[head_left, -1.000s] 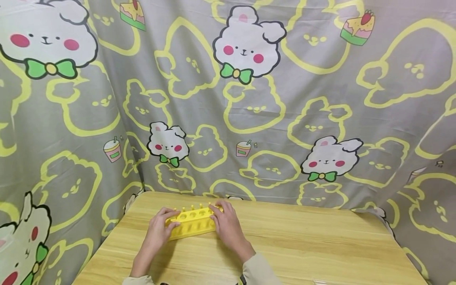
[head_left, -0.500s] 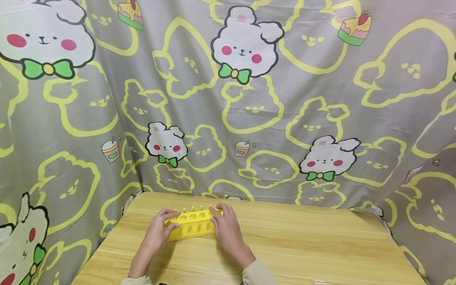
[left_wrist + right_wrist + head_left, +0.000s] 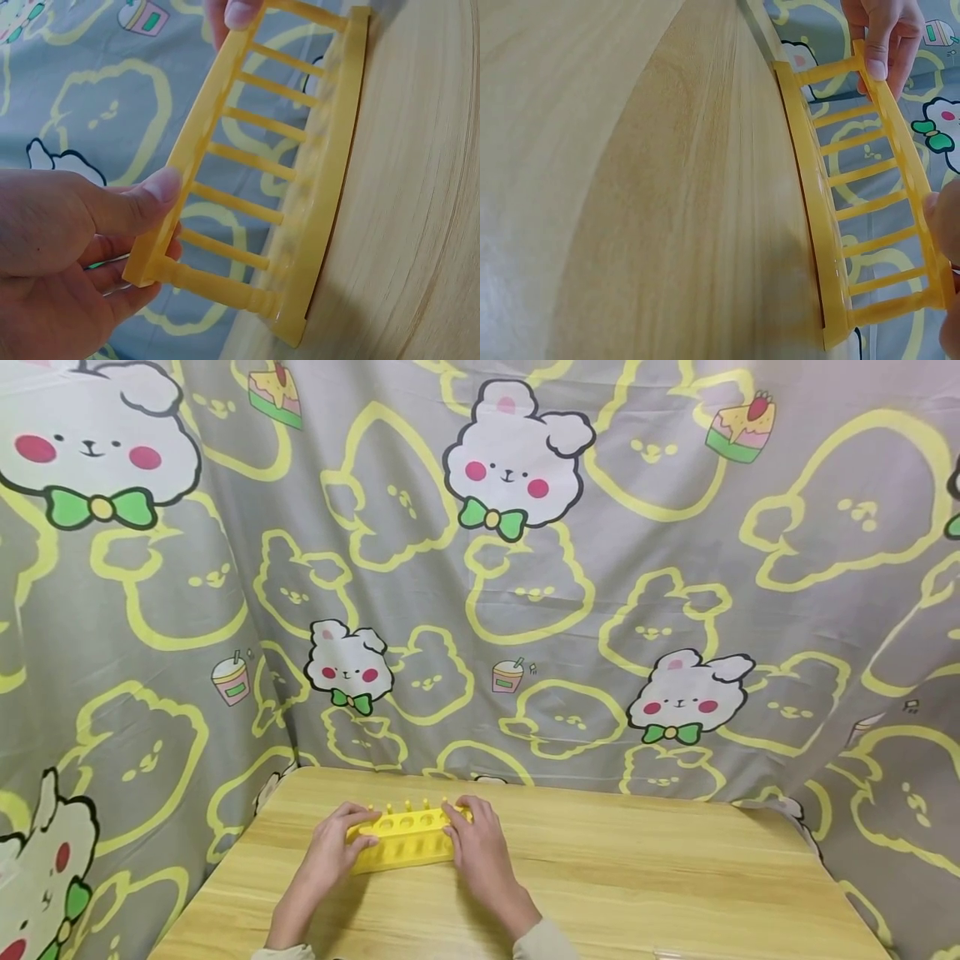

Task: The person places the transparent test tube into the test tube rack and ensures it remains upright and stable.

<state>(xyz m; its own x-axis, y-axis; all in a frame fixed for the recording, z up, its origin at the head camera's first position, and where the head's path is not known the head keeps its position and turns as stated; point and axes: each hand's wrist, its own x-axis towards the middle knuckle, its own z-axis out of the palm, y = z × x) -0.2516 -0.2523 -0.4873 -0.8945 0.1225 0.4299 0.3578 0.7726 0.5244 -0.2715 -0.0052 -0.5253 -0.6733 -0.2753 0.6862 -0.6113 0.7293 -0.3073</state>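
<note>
A yellow plastic test tube rack (image 3: 408, 847) stands upright near the back left of the wooden table. Its upper plate has a row of round holes, and thin pegs rise along the far side. My left hand (image 3: 332, 845) grips the left end of that plate, thumb on the near side, fingers behind. At the other end my right hand (image 3: 482, 847) holds the plate the same way. Slim posts join the upper bar to the base (image 3: 334, 165) in the left wrist view. The right wrist view shows just part of my right hand (image 3: 946, 225) at its edge.
Behind and beside the wooden table (image 3: 637, 877) hangs a grey curtain (image 3: 555, 643) with yellow outlines and cartoon rabbits. A clear plastic item (image 3: 667, 954) shows partly at the bottom edge of the head view.
The head view has shifted slightly, moving the whole scene a little down and left in it. Both hands keep their grip on the test tube rack.
</note>
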